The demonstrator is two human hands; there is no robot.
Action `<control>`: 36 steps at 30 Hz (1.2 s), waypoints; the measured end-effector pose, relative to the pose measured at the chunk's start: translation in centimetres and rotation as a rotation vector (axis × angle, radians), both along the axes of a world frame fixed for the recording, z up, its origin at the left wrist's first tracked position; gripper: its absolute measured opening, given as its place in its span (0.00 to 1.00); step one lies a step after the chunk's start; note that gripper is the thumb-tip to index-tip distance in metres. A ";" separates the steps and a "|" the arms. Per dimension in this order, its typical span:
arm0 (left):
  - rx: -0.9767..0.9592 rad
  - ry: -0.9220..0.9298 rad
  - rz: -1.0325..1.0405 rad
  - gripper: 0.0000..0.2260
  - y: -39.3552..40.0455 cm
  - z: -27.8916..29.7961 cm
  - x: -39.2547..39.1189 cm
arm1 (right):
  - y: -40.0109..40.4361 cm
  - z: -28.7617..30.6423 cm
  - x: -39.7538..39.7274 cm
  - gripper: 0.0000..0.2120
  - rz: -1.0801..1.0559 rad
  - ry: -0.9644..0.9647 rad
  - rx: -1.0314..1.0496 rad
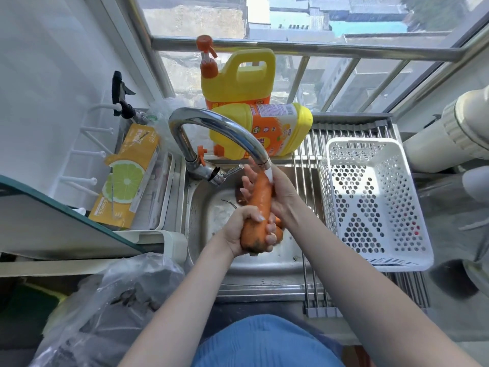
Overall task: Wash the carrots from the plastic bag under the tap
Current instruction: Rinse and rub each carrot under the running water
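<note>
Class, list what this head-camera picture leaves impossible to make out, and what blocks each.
- Carrot, head view: both ends covered by the left hand and right hand.
- Plastic bag: crumpled film blurs its contents.
- Sink drain: behind the hands.
- Detergent bottle label: too small.

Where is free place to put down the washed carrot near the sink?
The white basket on the steel rack, right of the sink, looks bare inside. Rack bars between sink and basket are also free. The left side is crowded: lemon-print box, plastic bag. Behind the tap, two yellow detergent bottles fill the ledge.
</note>
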State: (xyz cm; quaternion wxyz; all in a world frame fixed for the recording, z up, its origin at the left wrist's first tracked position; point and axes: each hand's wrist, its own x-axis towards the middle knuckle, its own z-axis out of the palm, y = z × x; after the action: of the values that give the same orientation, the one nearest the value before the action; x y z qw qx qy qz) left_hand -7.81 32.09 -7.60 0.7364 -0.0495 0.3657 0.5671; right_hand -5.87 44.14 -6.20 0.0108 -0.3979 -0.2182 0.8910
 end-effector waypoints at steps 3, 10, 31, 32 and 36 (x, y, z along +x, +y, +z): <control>-0.129 0.059 0.090 0.04 1.3 1.0 0.9 | 0.7 0.4 -1.0 0.14 0.147 -0.077 0.032; -0.470 0.684 0.102 0.17 3.2 -0.9 0.9 | 0.7 -0.7 -0.9 0.08 0.104 -0.331 0.481; -0.102 0.024 0.014 0.09 1.5 1.1 -0.5 | 0.3 -1.9 1.9 0.18 0.192 -0.036 0.200; -0.196 0.168 -0.021 0.08 1.7 1.1 -0.8 | 0.3 -1.8 1.4 0.19 0.201 -0.093 0.239; -0.510 0.881 -0.089 0.14 2.9 -0.3 -1.1 | -0.4 -2.0 0.1 0.08 0.116 -0.318 0.525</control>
State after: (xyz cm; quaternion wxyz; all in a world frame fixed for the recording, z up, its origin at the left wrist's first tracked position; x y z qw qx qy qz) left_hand -8.93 34.95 -7.92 0.5003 0.0316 0.7698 0.3951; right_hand -5.76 43.72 -8.24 0.0278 -0.5028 -0.4620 0.7301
